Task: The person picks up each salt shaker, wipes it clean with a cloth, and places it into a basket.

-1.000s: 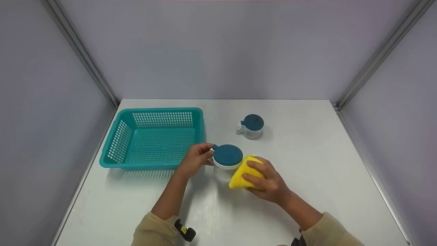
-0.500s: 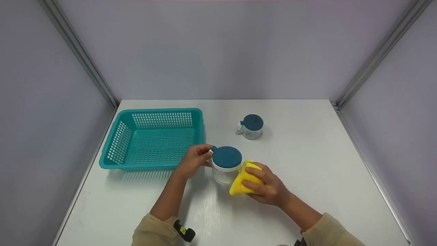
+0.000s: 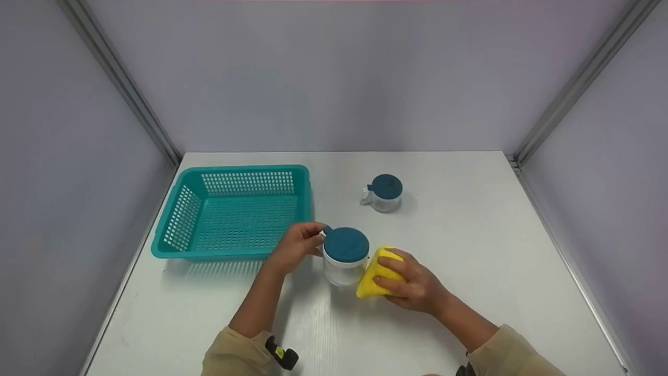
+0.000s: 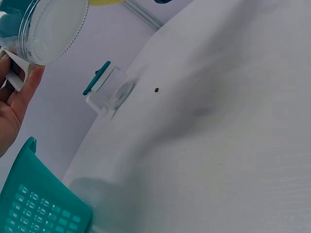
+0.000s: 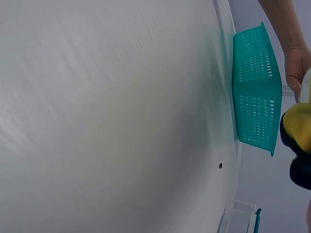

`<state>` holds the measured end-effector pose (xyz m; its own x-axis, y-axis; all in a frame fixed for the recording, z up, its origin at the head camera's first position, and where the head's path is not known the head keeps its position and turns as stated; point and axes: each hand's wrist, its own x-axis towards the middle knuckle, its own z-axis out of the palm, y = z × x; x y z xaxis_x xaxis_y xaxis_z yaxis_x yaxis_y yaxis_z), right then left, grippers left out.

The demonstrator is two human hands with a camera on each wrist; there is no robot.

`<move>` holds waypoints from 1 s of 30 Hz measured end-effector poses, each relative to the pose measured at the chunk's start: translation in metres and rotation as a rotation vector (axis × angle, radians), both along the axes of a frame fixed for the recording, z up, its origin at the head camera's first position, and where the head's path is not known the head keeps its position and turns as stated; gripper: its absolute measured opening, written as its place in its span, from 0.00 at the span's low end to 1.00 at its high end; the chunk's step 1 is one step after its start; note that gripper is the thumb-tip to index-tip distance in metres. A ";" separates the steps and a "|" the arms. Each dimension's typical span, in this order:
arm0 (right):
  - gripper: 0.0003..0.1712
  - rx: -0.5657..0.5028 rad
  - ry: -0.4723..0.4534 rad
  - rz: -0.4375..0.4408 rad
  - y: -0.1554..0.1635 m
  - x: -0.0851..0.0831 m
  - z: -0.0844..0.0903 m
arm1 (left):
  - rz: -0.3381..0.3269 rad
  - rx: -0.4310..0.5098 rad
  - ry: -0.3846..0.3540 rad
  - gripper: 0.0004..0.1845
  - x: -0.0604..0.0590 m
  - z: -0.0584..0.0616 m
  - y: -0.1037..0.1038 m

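My left hand [image 3: 297,247] grips the handle of a clear jar [image 3: 342,272] with a blue lid [image 3: 346,244]. In the left wrist view the jar [image 4: 58,29] is up off the table, its round base showing, and the fingers curl round its white handle [image 4: 19,68]. Against the jar's right side, my right hand [image 3: 417,286] holds a bunched yellow cloth [image 3: 374,277]. Part of this cloth [image 5: 299,126] shows at the edge of the right wrist view, beside dark, shadowed fingertips [image 5: 301,171].
A teal perforated basket [image 3: 245,256] stands on the white table [image 3: 469,235] at the left. Behind the hands sits a smaller clear jar [image 3: 386,203], also blue-lidded, with its handle to the left. Grey panels [image 3: 334,78] enclose the back and sides.
The held jar has come slightly toward me, its lid tilting a little more into view. The yellow cloth has slid down along the jar's side. The basket and smaller jar stay put.
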<state>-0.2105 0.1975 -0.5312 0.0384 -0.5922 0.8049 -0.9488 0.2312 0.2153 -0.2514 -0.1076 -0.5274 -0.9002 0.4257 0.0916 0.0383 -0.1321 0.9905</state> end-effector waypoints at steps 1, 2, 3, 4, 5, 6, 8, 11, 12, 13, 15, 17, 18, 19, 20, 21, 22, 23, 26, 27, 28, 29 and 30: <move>0.10 -0.002 -0.001 -0.004 0.001 -0.001 0.001 | -0.004 -0.010 0.003 0.10 0.000 -0.001 0.000; 0.09 -0.005 -0.003 -0.011 0.003 -0.002 0.003 | -0.007 -0.017 0.005 0.10 0.000 -0.001 0.000; 0.09 -0.010 -0.009 -0.020 0.004 -0.003 0.004 | -0.011 -0.020 0.008 0.10 0.001 -0.002 0.000; 0.09 -0.015 -0.017 -0.032 0.006 -0.003 0.005 | -0.013 -0.025 0.014 0.10 0.001 -0.002 0.001; 0.09 -0.021 -0.025 -0.044 0.007 -0.004 0.006 | -0.015 -0.026 0.018 0.10 0.001 -0.003 0.001; 0.09 -0.027 -0.032 -0.056 0.009 -0.005 0.006 | -0.018 -0.023 0.018 0.11 0.001 -0.003 0.001; 0.09 -0.037 -0.042 -0.083 0.011 -0.008 0.007 | -0.024 -0.012 0.018 0.11 0.001 -0.004 0.002; 0.09 -0.045 -0.052 -0.115 0.013 -0.011 0.009 | -0.026 0.001 0.013 0.11 0.000 -0.004 0.003; 0.09 -0.046 -0.059 -0.128 0.013 -0.012 0.009 | -0.025 0.006 0.008 0.11 0.000 -0.004 0.003; 0.09 -0.050 -0.066 -0.142 0.014 -0.013 0.009 | -0.023 0.007 0.006 0.11 0.000 -0.004 0.003; 0.09 -0.057 -0.087 -0.177 0.014 -0.013 0.009 | -0.017 0.008 0.004 0.11 0.000 -0.004 0.003; 0.09 -0.062 -0.114 -0.226 0.014 -0.012 0.008 | -0.014 0.008 0.001 0.11 0.000 -0.005 0.004; 0.10 -0.059 -0.130 -0.256 0.013 -0.012 0.007 | -0.015 0.010 0.001 0.11 0.000 -0.005 0.004; 0.10 -0.053 -0.144 -0.287 0.013 -0.011 0.007 | -0.016 0.008 0.001 0.11 0.000 -0.006 0.004; 0.11 -0.044 -0.159 -0.317 0.013 -0.010 0.006 | -0.017 0.009 0.001 0.10 0.000 -0.006 0.004; 0.12 -0.032 -0.176 -0.347 0.013 -0.009 0.005 | -0.018 0.008 0.002 0.10 0.000 -0.006 0.004; 0.13 -0.017 -0.193 -0.380 0.012 -0.008 0.004 | -0.017 0.008 0.002 0.10 0.000 -0.006 0.004; 0.14 -0.002 -0.210 -0.411 0.012 -0.007 0.003 | -0.017 0.009 0.004 0.10 0.000 -0.007 0.004; 0.18 0.039 -0.260 -0.495 0.008 -0.003 0.001 | -0.006 0.008 0.006 0.10 0.001 -0.007 0.005; 0.19 0.047 -0.273 -0.520 0.007 -0.001 0.000 | -0.001 0.006 0.008 0.11 0.001 -0.007 0.005; 0.20 0.053 -0.283 -0.544 0.005 0.000 -0.001 | 0.001 0.006 0.007 0.11 0.001 -0.007 0.006; 0.20 0.055 -0.293 -0.563 0.004 0.002 -0.001 | 0.003 0.006 0.004 0.11 0.002 -0.007 0.006; 0.20 0.055 -0.299 -0.580 0.002 0.003 -0.001 | 0.005 0.005 0.001 0.11 0.002 -0.007 0.007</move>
